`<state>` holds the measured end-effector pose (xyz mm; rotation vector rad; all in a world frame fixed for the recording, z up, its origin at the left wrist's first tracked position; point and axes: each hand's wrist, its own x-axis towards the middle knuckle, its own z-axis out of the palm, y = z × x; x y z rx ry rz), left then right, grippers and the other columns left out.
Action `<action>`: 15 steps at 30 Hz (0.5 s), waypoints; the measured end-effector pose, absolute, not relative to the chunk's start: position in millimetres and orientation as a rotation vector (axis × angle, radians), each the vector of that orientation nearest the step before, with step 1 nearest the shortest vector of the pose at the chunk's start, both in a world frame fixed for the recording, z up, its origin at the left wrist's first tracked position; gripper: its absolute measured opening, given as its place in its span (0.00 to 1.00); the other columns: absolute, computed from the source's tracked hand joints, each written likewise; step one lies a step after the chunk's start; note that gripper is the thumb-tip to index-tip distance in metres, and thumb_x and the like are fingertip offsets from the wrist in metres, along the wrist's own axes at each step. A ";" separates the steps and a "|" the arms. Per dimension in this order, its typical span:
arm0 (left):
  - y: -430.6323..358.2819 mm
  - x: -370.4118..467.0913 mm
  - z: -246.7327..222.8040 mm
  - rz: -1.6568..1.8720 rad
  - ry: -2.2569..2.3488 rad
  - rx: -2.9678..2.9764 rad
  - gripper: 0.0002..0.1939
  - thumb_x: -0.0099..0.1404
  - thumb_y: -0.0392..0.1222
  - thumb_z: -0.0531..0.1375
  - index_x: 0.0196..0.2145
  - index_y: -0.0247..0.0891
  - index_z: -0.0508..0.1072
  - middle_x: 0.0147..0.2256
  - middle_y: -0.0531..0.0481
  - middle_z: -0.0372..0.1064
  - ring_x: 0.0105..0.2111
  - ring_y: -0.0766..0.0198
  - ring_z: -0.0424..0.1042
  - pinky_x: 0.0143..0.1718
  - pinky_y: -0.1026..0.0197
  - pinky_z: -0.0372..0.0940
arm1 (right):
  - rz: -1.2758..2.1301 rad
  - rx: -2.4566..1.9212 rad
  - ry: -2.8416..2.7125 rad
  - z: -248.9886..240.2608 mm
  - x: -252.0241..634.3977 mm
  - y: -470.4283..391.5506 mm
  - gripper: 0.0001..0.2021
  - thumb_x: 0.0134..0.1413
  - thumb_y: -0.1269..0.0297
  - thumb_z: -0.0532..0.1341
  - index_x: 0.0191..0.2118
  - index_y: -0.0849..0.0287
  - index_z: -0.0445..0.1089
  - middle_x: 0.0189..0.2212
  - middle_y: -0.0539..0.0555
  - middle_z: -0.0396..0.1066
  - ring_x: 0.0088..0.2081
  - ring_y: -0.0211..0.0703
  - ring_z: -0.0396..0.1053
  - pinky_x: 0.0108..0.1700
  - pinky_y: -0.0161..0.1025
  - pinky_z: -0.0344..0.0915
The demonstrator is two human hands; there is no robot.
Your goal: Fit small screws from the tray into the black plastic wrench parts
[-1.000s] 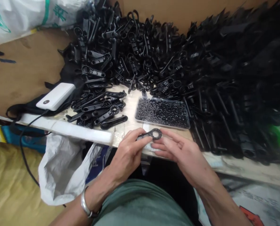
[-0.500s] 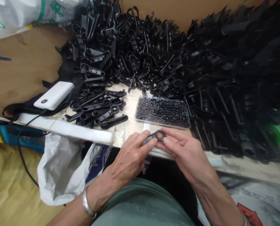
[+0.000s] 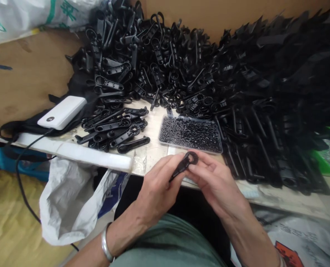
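Note:
A black plastic handle piece point(image 3: 181, 167) with a ring-shaped end is held between both hands near the table's front edge. My left hand point(image 3: 160, 181) is closed around its narrow shank. The fingers and thumb of my right hand point(image 3: 213, 178) pinch its ring end. Whether a small part sits in the right fingertips cannot be made out. Just beyond the hands stands a clear plastic box point(image 3: 191, 133) filled with small dark screws. To its left lies a small heap of similar black handle pieces point(image 3: 117, 128).
A large pile of black plastic parts point(image 3: 153, 55) covers the back, and more parts point(image 3: 253, 141) lie at right. A white power bank point(image 3: 62, 112) with a cable is at left. White foam point(image 3: 76, 151) edges the table above an open white sack point(image 3: 70, 204). A green tray point(image 3: 328, 163) stands far right.
The handle piece has been tilted more steeply, its ring end slightly higher. My left fingers have shifted round the shank; both hands still hold the piece.

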<state>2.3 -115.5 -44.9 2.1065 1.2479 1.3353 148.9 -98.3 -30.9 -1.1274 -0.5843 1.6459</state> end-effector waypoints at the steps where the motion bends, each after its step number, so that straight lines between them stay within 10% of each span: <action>1: -115.9 2.4 -45.1 1.337 1.250 2.107 0.23 0.63 0.27 0.59 0.55 0.35 0.64 0.48 0.45 0.70 0.49 0.66 0.69 0.53 0.66 0.64 | 1.640 -1.127 -0.588 -31.3 147.7 -97.8 0.19 0.41 0.71 0.71 0.43 0.61 0.73 0.37 0.53 0.75 0.37 0.37 0.73 0.40 0.31 0.72; 15: -109.6 -0.8 -48.3 1.390 1.294 2.029 0.18 0.63 0.30 0.60 0.50 0.40 0.69 0.45 0.51 0.70 0.45 0.70 0.71 0.50 0.72 0.64 | 1.574 -1.083 -0.734 -27.8 138.0 -90.2 0.15 0.43 0.73 0.67 0.42 0.62 0.73 0.33 0.50 0.73 0.35 0.35 0.70 0.36 0.30 0.69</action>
